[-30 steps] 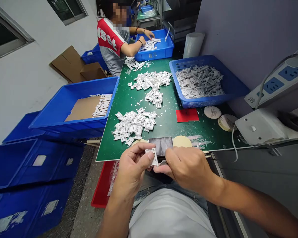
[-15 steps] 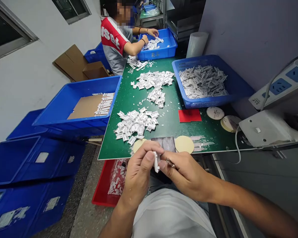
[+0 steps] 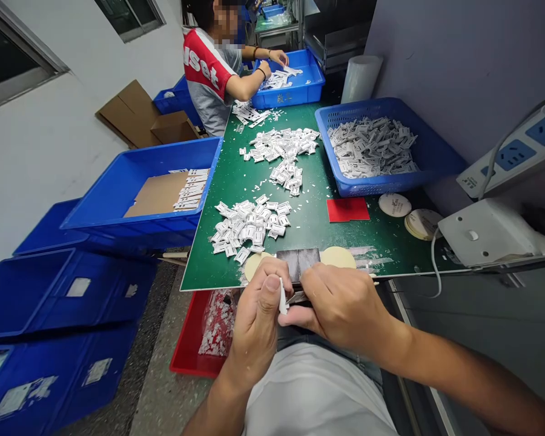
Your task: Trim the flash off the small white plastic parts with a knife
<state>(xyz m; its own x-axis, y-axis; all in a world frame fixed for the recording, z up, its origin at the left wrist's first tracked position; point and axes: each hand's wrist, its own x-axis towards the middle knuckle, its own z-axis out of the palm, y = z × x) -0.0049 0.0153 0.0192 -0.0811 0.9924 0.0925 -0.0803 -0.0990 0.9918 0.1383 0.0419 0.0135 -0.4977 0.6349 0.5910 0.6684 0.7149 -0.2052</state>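
Left hand (image 3: 257, 324) pinches one white plastic strip (image 3: 282, 297); right hand (image 3: 345, 300) pinches one metal piece (image 3: 295, 297) just beside it.

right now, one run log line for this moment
left hand holds white part | right hand holds metal piece | nearby: green mat, parts pile | co-worker at blue bin

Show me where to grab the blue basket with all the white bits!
Grip the blue mesh basket by its top rim on the near side, coming from above, one hand at each end. The rim runs all round, above the green mat, and the white pieces heap inside, so keep fingers outside them.
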